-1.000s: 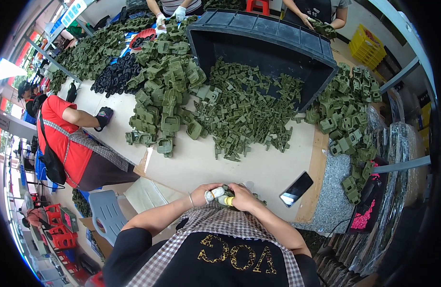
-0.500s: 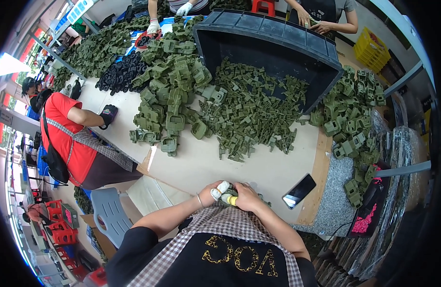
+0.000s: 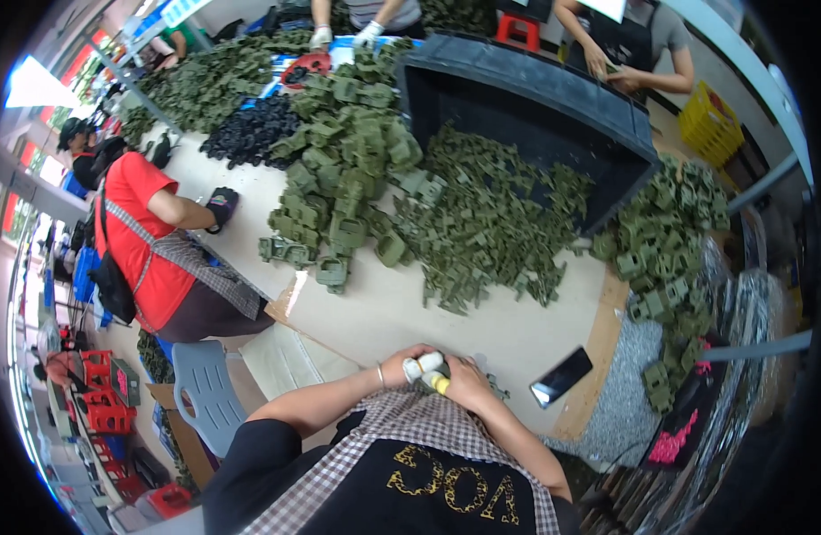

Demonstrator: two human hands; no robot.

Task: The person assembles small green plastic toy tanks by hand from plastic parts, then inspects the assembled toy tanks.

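At the table's near edge, my left hand and my right hand are close together, fingers curled inward. White wrapping covers a digit of the left hand, and a yellow wrap shows on a finger of the right. Between them they grip a small green plastic part, mostly hidden by the fingers. More green plastic pieces lie just beyond my right hand. Farther off, a heap of small green plastic parts spills from a tipped black bin.
Larger green molded parts are piled left of the bin, with black rings beyond. A phone lies right of my hands. More green parts line the right edge. A person in red stands at the left; others work across the table.
The whole view has shifted, so the table and piles sit slightly lower and farther right. My hands remain together at the near edge, with the fingers slightly rearranged.
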